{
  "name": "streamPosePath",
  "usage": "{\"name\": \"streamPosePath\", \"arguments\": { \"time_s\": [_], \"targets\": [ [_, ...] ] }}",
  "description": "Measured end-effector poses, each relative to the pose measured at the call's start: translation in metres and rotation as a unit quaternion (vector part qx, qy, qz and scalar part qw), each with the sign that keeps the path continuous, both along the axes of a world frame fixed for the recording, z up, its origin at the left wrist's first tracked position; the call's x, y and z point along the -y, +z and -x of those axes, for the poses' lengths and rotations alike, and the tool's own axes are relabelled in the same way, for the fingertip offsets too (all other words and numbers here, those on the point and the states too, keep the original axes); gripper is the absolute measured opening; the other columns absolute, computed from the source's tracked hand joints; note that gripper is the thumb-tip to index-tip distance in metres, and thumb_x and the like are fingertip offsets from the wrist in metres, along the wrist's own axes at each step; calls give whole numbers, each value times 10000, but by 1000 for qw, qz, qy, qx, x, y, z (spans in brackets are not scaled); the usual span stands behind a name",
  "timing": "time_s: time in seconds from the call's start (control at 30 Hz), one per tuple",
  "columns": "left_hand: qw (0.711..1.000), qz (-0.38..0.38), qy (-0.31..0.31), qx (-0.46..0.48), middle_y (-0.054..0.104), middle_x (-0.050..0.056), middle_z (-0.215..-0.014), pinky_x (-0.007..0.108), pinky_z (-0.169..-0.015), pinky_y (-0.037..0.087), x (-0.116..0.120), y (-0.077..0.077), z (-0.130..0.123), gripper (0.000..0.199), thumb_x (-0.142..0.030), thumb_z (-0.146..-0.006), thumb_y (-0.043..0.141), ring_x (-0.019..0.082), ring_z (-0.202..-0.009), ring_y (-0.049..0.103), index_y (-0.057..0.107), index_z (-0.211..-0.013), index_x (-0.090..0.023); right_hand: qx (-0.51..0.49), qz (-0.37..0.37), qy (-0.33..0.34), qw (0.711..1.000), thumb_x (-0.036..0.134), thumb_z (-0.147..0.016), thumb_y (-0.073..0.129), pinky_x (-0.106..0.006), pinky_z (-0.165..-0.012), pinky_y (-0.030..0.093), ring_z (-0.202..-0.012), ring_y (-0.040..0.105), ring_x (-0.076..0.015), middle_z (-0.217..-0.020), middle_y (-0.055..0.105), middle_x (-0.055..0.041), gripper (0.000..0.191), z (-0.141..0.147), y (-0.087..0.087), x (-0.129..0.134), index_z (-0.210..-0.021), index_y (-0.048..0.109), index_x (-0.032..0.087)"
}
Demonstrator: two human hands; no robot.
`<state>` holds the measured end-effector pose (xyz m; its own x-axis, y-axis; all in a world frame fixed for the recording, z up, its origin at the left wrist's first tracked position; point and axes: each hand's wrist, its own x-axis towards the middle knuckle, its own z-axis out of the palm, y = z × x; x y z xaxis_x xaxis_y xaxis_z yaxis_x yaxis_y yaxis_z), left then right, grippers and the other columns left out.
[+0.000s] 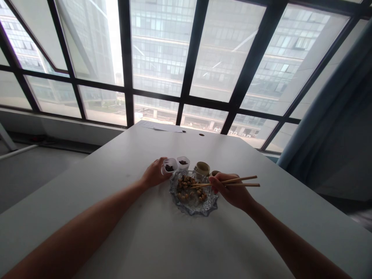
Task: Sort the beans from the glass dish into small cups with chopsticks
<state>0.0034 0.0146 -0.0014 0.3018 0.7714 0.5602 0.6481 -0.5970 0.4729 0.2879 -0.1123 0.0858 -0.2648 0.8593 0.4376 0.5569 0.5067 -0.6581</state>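
Note:
My left hand [155, 173] is closed around a small white plastic cup [169, 166] with dark bits inside, held at the upper left rim of a scalloped clear glass bowl [209, 207]. Brown nuts or dried pieces [186, 183] lie in the bowl; their kind is hard to make out. My right hand [232, 192] grips a pair of wooden chopsticks [242, 182], whose tips reach over the bowl among the pieces. Whether the tips pinch one cannot be seen. A second white cup [183, 162] with dark bits stands behind the bowl.
Behind the bowl stand an olive-brown cup [202, 169] and another one [215, 173], partly hidden by my right hand. Papers [162, 128] lie at the far end of the white table [130, 224]. Tall windows rise beyond; a blue curtain [325, 116] hangs at right.

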Motion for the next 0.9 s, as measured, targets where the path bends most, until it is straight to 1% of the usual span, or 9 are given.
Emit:
{"name": "streamPosePath", "arguments": {
  "time_s": [0.13, 0.27, 0.37, 0.47, 0.57, 0.7, 0.8, 0.83, 0.9],
  "targets": [
    [1000, -5, -1, 6, 682, 129, -1105, 429, -855, 534, -2, -2, 0, 591, -372, -699, 732, 300, -997, 664, 503, -1214, -196, 38, -22, 17, 999, 476, -896, 597, -230, -406, 381, -421, 515, -115, -501, 596, -15, 434, 3, 2, -1, -572, 613, 188],
    [1000, -7, 4, 12, 688, 122, -1091, 424, -845, 538, -3, -3, 0, 592, -374, -689, 740, 297, -982, 670, 512, -1208, -203, 34, -15, 39, 999, 469, -897, 601, -234, -430, 412, -432, 534, -116, -517, 613, -17, 418, 1, 0, -3, -591, 628, 186],
    [1000, -7, 1, 12, 688, 120, -1100, 421, -855, 536, -3, -3, 0, 590, -367, -689, 741, 293, -991, 669, 511, -1209, -207, -7, 9, 30, 999, 490, -889, 609, -242, -445, 451, -440, 572, -130, -510, 635, -24, 423, -2, -2, -3, -599, 648, 185],
    [1000, -7, -4, 12, 687, 122, -1102, 421, -860, 535, -2, -2, 0, 587, -358, -690, 737, 292, -998, 667, 511, -1208, -203, -101, 35, -25, 994, 554, -838, 650, -246, -419, 463, -413, 586, -140, -486, 642, -28, 445, -6, -4, -4, -594, 658, 181],
    [1000, -4, -6, 11, 685, 125, -1101, 425, -859, 536, -2, -2, 0, 586, -364, -694, 729, 295, -994, 669, 511, -1210, -196, -247, 65, -90, 963, 605, -726, 740, -241, -386, 459, -385, 584, -142, -475, 640, -29, 454, -10, -8, -4, -628, 681, 166],
    [1000, 5, -2, 9, 684, 132, -1103, 428, -855, 536, -1, -1, 0, 591, -375, -699, 722, 299, -992, 668, 508, -1218, -188, -426, 127, -137, 885, 575, -595, 848, -213, -389, 482, -408, 574, -120, -486, 643, -29, 462, -15, -21, 0, -663, 699, 143],
    [1000, 5, -1, 15, 689, 123, -1091, 415, -840, 538, -1, -1, 0, 586, -378, -696, 724, 287, -972, 671, 513, -1211, -195, -497, 148, -163, 839, 531, -531, 898, -181, -397, 497, -438, 574, -103, -492, 638, -17, 462, -19, -34, 6, -663, 691, 139],
    [1000, 5, -1, 18, 692, 118, -1082, 410, -832, 539, -1, -1, 0, 584, -380, -695, 725, 281, -960, 673, 514, -1209, -199, -508, 154, -170, 830, 520, -524, 906, -175, -402, 502, -447, 577, -100, -498, 640, -14, 461, -20, -38, 8, -670, 689, 141],
    [1000, 8, -2, 20, 697, 113, -1063, 400, -814, 541, -1, -1, 0, 579, -385, -698, 722, 272, -933, 676, 513, -1206, -200, -513, 159, -177, 825, 516, -538, 903, -181, -410, 512, -453, 583, -103, -512, 646, -14, 454, -21, -46, 12, -686, 685, 147]
  ]
}}
